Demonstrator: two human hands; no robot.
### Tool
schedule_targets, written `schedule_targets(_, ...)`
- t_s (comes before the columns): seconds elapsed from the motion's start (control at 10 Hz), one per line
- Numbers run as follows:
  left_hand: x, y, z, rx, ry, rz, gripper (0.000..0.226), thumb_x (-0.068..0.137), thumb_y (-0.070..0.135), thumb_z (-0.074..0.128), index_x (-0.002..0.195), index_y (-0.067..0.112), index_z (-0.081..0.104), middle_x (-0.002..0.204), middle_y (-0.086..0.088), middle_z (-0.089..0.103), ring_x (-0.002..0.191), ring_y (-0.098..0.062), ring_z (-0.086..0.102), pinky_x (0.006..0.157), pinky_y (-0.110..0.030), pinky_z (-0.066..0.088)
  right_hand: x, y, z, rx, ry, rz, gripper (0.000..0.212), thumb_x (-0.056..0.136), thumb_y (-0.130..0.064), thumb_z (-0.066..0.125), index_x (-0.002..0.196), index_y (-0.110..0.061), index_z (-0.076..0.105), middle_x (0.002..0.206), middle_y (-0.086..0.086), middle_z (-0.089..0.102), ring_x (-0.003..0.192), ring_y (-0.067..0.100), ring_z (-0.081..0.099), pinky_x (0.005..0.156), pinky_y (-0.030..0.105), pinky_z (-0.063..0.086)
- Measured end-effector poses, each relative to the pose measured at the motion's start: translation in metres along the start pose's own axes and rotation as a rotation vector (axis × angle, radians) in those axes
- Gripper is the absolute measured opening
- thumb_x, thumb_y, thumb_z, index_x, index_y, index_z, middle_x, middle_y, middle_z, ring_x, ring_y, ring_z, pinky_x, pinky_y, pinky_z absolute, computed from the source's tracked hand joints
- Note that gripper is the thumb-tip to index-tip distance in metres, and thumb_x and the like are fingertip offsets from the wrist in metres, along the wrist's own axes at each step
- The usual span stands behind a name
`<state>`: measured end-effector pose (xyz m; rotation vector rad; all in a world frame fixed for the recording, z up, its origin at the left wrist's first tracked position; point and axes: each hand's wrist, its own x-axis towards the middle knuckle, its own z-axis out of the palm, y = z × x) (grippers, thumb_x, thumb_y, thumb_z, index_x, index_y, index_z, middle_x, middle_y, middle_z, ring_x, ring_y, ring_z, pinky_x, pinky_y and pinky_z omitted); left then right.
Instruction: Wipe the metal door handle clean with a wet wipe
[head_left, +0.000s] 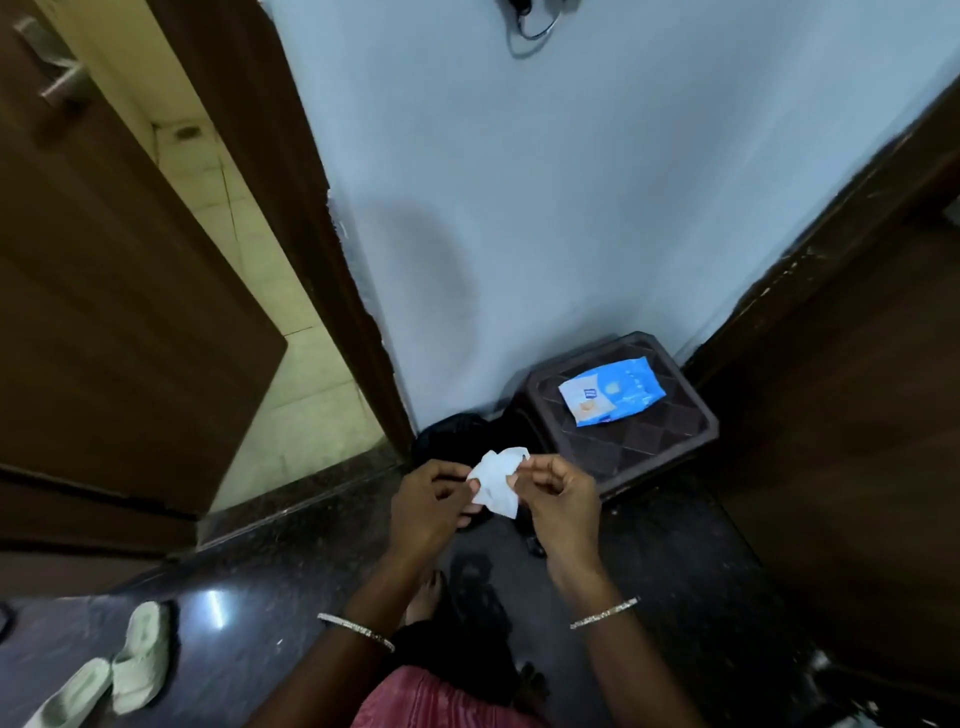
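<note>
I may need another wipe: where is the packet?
Head view, right of centre: the blue wet wipe packet lies on the dark stool against the wall, just beyond the right hand.

white wet wipe (496, 482), blue-and-white packet (612, 391), dark brown diamond-patterned stool (649, 447), pale green slippers (111, 667), silver door handle (58, 73)

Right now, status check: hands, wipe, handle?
Left hand and right hand both pinch the wet wipe. Door handle untouched, up left on the open door. Nothing seen in the way; wipe pack lies on the stool.
</note>
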<state>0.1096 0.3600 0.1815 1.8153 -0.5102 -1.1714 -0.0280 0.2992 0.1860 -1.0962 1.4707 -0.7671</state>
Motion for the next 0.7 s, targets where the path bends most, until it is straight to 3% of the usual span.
schedule_targets(0.1,0.048,-0.012,-0.017,0.096,0.015,-0.005,0.014,0.086,0.012,0.072,0.095,0.004,0.067,0.085,-0.013,0.075,0.071,-0.022,0.075,0.069,-0.036,0.062,0.030,0.017,0.043,-0.122,0.021,0.045,0.009,0.078,0.003,0.079,0.084,-0.003,0.078,0.081,0.010,0.078,0.076,0.019,0.071,0.079,0.037,0.059)
schedule_targets(0.2,0.107,-0.026,-0.026,0.232,-0.031,-0.005,0.014,0.088,0.013,0.070,0.093,0.000,0.069,0.078,-0.004,0.070,0.056,0.004,0.066,0.051,-0.010,0.050,0.066,0.043,0.084,-0.200,0.058,0.111,0.008,0.079,-0.001,0.079,0.087,-0.001,0.079,0.085,0.012,0.078,0.076,0.019,0.070,0.073,0.027,0.057)
schedule_targets(0.3,0.163,-0.040,-0.027,0.252,-0.126,-0.153,0.018,0.091,0.010,0.065,0.102,-0.005,0.067,0.076,-0.010,0.066,0.048,-0.001,0.062,0.042,-0.013,0.045,0.105,0.070,0.116,-0.237,0.080,0.201,0.016,0.082,-0.001,0.077,0.096,0.006,0.078,0.095,0.021,0.077,0.087,0.029,0.072,0.074,0.019,0.051)
schedule_targets(0.4,0.214,-0.064,-0.022,0.166,-0.139,-0.355,0.026,0.094,0.001,0.059,0.116,-0.012,0.059,0.074,-0.015,0.062,0.053,-0.016,0.059,0.042,-0.022,0.051,0.149,0.102,0.146,-0.217,0.100,0.284,0.018,0.083,-0.001,0.077,0.099,0.006,0.077,0.098,0.024,0.076,0.094,0.036,0.072,0.078,0.028,0.051)
schedule_targets(0.5,0.266,-0.100,-0.010,0.067,-0.109,-0.463,0.030,0.095,-0.003,0.054,0.124,-0.012,0.053,0.071,-0.011,0.059,0.052,-0.016,0.059,0.043,-0.022,0.053,0.198,0.143,0.171,-0.230,0.085,0.333,0.020,0.081,-0.002,0.078,0.100,0.005,0.078,0.098,0.024,0.076,0.089,0.032,0.073,0.072,0.025,0.050)
schedule_targets(0.6,0.313,-0.140,0.000,0.007,-0.076,-0.515,0.035,0.098,-0.004,0.047,0.133,-0.008,0.046,0.073,-0.011,0.055,0.059,-0.019,0.051,0.046,-0.027,0.050,0.241,0.198,0.196,-0.223,0.060,0.361,0.020,0.082,-0.001,0.077,0.100,0.007,0.077,0.099,0.026,0.076,0.093,0.036,0.073,0.079,0.030,0.053)
schedule_targets(0.7,0.352,-0.188,0.010,0.033,-0.070,-0.553,0.041,0.098,-0.005,0.046,0.139,-0.002,0.040,0.080,-0.013,0.055,0.063,-0.024,0.048,0.063,-0.037,0.044,0.280,0.256,0.207,-0.213,0.019,0.491,0.029,0.086,-0.009,0.076,0.113,0.000,0.074,0.110,0.022,0.074,0.101,0.032,0.071,0.091,0.034,0.054)
